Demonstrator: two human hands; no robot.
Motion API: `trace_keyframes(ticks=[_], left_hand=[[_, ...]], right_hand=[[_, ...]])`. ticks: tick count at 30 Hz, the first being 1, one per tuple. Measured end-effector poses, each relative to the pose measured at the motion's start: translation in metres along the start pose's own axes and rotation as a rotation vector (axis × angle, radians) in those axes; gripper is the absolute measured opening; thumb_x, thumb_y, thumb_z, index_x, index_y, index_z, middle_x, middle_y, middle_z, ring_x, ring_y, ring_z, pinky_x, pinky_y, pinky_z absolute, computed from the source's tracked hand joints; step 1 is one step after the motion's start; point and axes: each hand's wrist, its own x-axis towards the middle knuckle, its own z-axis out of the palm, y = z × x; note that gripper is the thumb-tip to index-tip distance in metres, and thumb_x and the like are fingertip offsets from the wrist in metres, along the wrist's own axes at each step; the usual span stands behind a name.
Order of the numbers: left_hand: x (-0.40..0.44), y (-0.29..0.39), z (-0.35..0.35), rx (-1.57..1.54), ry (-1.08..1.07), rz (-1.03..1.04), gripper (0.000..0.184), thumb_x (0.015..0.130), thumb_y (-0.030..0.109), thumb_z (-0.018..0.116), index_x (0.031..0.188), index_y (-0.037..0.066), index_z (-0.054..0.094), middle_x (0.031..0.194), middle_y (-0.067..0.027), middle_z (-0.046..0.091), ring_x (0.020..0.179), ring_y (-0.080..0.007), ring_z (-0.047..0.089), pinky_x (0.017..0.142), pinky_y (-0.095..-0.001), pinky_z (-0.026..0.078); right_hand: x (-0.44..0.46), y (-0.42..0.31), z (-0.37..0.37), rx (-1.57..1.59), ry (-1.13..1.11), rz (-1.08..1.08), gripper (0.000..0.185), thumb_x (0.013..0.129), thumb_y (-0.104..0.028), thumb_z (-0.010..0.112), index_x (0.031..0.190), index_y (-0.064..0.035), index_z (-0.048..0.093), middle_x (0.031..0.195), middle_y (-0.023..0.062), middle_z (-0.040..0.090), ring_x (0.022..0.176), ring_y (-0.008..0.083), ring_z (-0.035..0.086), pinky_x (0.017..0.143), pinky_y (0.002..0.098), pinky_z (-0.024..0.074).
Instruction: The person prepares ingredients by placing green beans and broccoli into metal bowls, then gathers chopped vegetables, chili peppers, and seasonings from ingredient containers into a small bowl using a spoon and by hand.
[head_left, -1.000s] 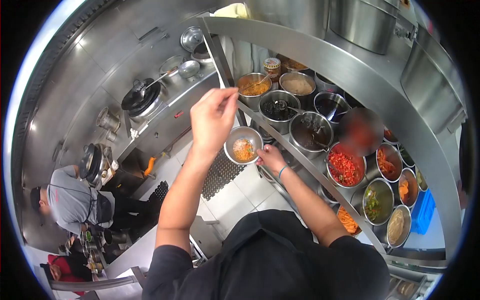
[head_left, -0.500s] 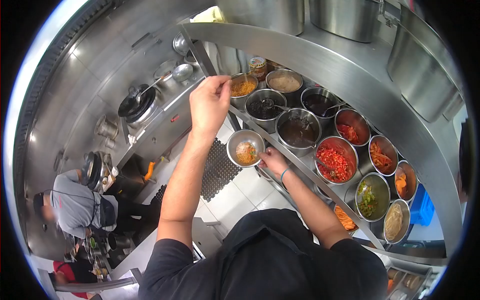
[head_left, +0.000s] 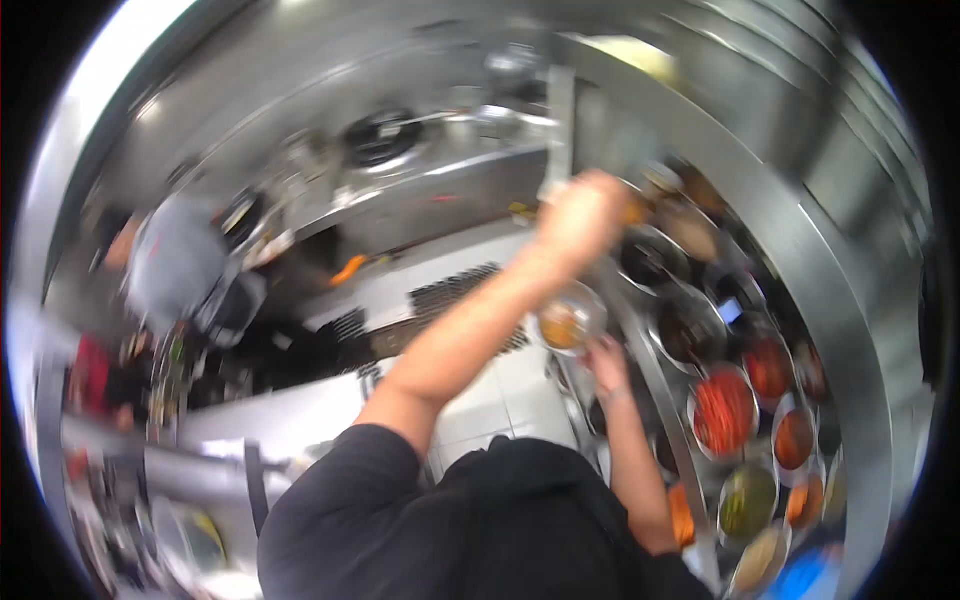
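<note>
My right hand (head_left: 606, 362) grips the rim of a small metal bowl (head_left: 590, 305), thumb at its edge. Inside the bowl lies an orange-yellow crumbly food (head_left: 562, 325) with some paler bits. My left hand (head_left: 592, 212) is raised above and beyond the bowl, fingers curled closed. It is close to a tub of orange-yellow food (head_left: 634, 208), partly hidden behind it. Motion blur hides whether anything is between its fingers. Near it also stand a tub of dark sauce (head_left: 650, 258) and a tub of brown sauce (head_left: 690, 328).
Tubs of chopped red food (head_left: 724, 410), green pieces (head_left: 748, 503) and orange pieces (head_left: 804, 502) line the counter at right, under a steel shelf (head_left: 850, 300). At left a person in grey (head_left: 178, 262) stands by a cooking counter. A black mat (head_left: 455, 292) lies on the floor.
The camera view has swung left, so the counter, tubs and both hands appear farther right and the picture is blurred. My right hand still holds the bowl; my left stays raised near the tubs.
</note>
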Motion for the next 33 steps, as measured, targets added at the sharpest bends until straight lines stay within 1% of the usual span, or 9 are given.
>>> trace_keyframes(ticks=[3,9,11,14,20,21,25,30,33], left_hand=[[-0.023,-0.021,0.019,-0.019,0.055,0.019,0.014,0.074,0.007,0.066,0.088,0.004,0.069,0.093,-0.0159,0.07,0.089,-0.0345,0.071,0.077,-0.0448,0.058],[-0.04,-0.037,0.051,-0.007,0.078,0.035,0.01,0.074,0.008,0.065,0.083,0.004,0.067,0.085,-0.016,0.067,0.077,-0.0322,0.071,0.067,-0.0421,0.058],[-0.037,-0.035,0.063,-0.09,0.188,0.011,0.008,0.076,0.009,0.064,0.08,0.004,0.068,0.087,-0.015,0.069,0.079,-0.0313,0.072,0.066,-0.0418,0.057],[-0.028,-0.038,0.077,-0.117,0.09,-0.05,0.009,0.078,0.01,0.064,0.077,0.004,0.07,0.088,-0.0143,0.071,0.081,-0.0321,0.072,0.069,-0.0439,0.058],[-0.041,-0.046,0.059,-0.208,0.073,-0.145,0.018,0.079,0.012,0.066,0.094,0.003,0.067,0.093,-0.0157,0.069,0.085,-0.0344,0.071,0.074,-0.0436,0.058],[-0.046,-0.051,0.055,-0.244,0.04,-0.158,0.03,0.077,0.01,0.07,0.105,0.003,0.062,0.1,-0.0178,0.065,0.089,-0.0365,0.069,0.077,-0.0459,0.056],[-0.09,-0.069,0.012,-0.436,-0.047,-0.226,0.055,0.078,0.008,0.076,0.127,0.003,0.051,0.112,-0.0197,0.059,0.102,-0.0389,0.064,0.083,-0.0484,0.052],[-0.166,-0.115,0.012,-0.53,0.019,-0.393,0.063,0.078,0.01,0.076,0.135,0.007,0.05,0.113,-0.0175,0.058,0.103,-0.0407,0.062,0.085,-0.0479,0.052],[-0.208,-0.146,0.012,-0.541,0.043,-0.551,0.062,0.078,0.013,0.077,0.135,0.006,0.052,0.114,-0.0171,0.059,0.102,-0.04,0.063,0.086,-0.0478,0.052]], right_hand=[[0.022,0.024,-0.013,-0.031,0.036,0.078,0.014,0.096,-0.017,0.062,0.106,-0.007,0.065,0.087,0.0015,0.057,0.076,0.0124,0.057,0.07,0.0314,0.0563],[0.042,0.03,-0.01,0.022,0.025,0.126,0.009,0.096,-0.016,0.063,0.096,-0.0084,0.058,0.081,0.0005,0.058,0.071,0.0107,0.059,0.065,0.0299,0.0566],[0.045,0.029,-0.009,-0.007,0.004,0.124,0.009,0.097,-0.016,0.063,0.096,-0.0092,0.058,0.081,-0.0001,0.058,0.072,0.0102,0.059,0.066,0.0294,0.0562],[0.052,0.028,-0.002,0.04,-0.004,0.15,0.009,0.097,-0.016,0.063,0.096,-0.0101,0.057,0.08,-0.0006,0.058,0.07,0.0102,0.059,0.067,0.0281,0.0554],[0.05,0.024,0.015,-0.049,-0.024,0.136,0.009,0.097,-0.018,0.063,0.097,-0.0113,0.058,0.081,-0.0008,0.058,0.071,0.0104,0.059,0.067,0.0273,0.0546],[0.051,0.026,0.014,-0.067,-0.018,0.135,0.009,0.097,-0.018,0.064,0.099,-0.0103,0.059,0.082,-0.0002,0.06,0.072,0.011,0.059,0.067,0.0271,0.0545],[0.051,0.053,0.006,-0.114,0.016,0.111,0.011,0.097,-0.018,0.063,0.096,-0.0101,0.057,0.081,-0.0006,0.057,0.072,0.0106,0.057,0.067,0.0269,0.0526],[0.033,0.072,0.008,-0.046,0.054,0.189,0.011,0.098,-0.02,0.063,0.097,-0.0093,0.059,0.085,0.0016,0.06,0.072,0.0117,0.057,0.067,0.0278,0.054],[0.044,0.104,-0.012,-0.181,0.022,0.266,0.012,0.097,-0.02,0.063,0.097,-0.0091,0.058,0.083,0.0024,0.059,0.072,0.0117,0.057,0.068,0.0294,0.0543]])
